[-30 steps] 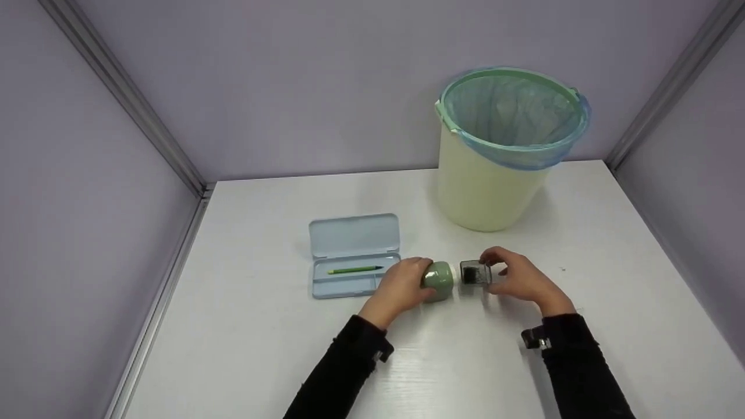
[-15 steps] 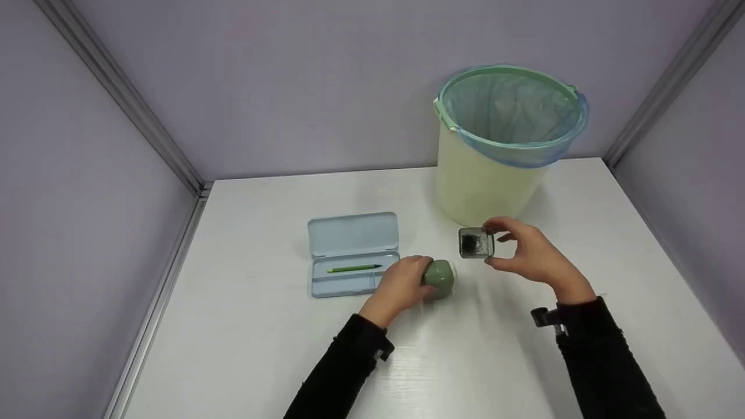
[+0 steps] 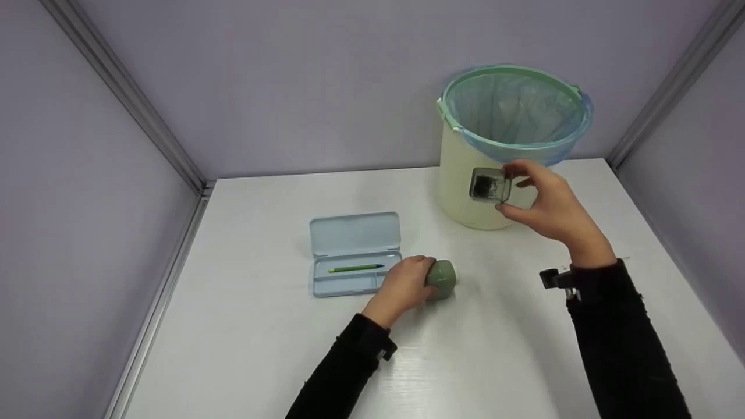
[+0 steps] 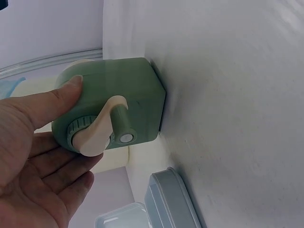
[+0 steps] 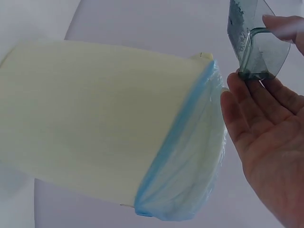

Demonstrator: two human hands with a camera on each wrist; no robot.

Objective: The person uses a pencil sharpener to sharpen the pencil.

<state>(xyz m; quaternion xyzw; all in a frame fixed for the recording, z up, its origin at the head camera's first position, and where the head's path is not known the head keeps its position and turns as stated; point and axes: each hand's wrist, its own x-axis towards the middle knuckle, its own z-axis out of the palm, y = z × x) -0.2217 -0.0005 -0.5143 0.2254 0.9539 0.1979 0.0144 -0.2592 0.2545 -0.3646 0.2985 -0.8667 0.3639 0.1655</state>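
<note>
On the white table, my left hand (image 3: pixel 405 286) grips a green crank pencil sharpener (image 3: pixel 442 280). The left wrist view shows its pale crank arm (image 4: pixel 97 130) with a green knob, the thumb on top and fingers beneath. My right hand (image 3: pixel 553 203) pinches a clear shavings drawer (image 3: pixel 489 185) between thumb and fingers, raised in front of the bin. Dark shavings lie inside the drawer. In the right wrist view the drawer (image 5: pixel 259 45) is near the bin's bagged rim, apart from it.
A pale yellow bin (image 3: pixel 460 192) lined with a blue bag (image 3: pixel 524 152) stands at the back right. Left of the sharpener lies an open light blue pencil case (image 3: pixel 354 233) with a green pencil (image 3: pixel 355 268) in it. Walls enclose the table's back and sides.
My right hand has pulled the drawer away from beside the sharpener and lifted it up toward the bin. My left hand has kept its hold on the sharpener in the same place.
</note>
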